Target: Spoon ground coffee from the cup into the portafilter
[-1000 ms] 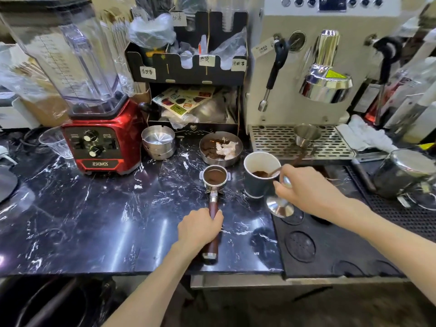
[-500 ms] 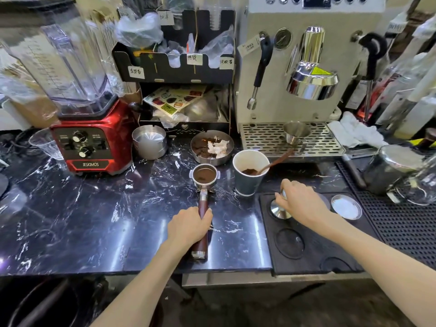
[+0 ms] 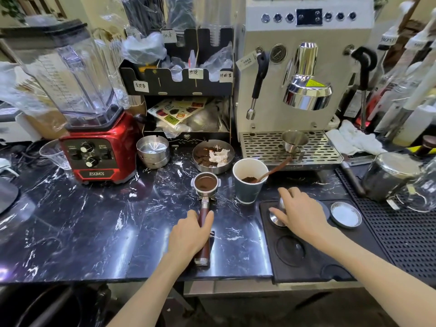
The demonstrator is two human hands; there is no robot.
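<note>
Portafilter [image 3: 205,182]: on marble tabletop [image 3: 82,223], basket part-filled with grounds; likely heavy, rigid metal. Left hand [image 3: 188,234] curled around its wooden handle, the sound hold.
Paper cup [image 3: 249,182]: just right of the basket; light, easily tipped.
Wooden spoon [image 3: 274,170]: resting in cup; grip at stem.
Right hand [image 3: 299,213]: closed on tamper [image 3: 278,214].

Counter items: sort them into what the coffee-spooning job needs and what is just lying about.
Needed:
portafilter, handle held by the left hand
cup of ground coffee
spoon standing in the cup

Lying about:
blender
metal dish with spent grounds
tamper under the right hand
small pitcher on the drip tray
white cloth
</note>
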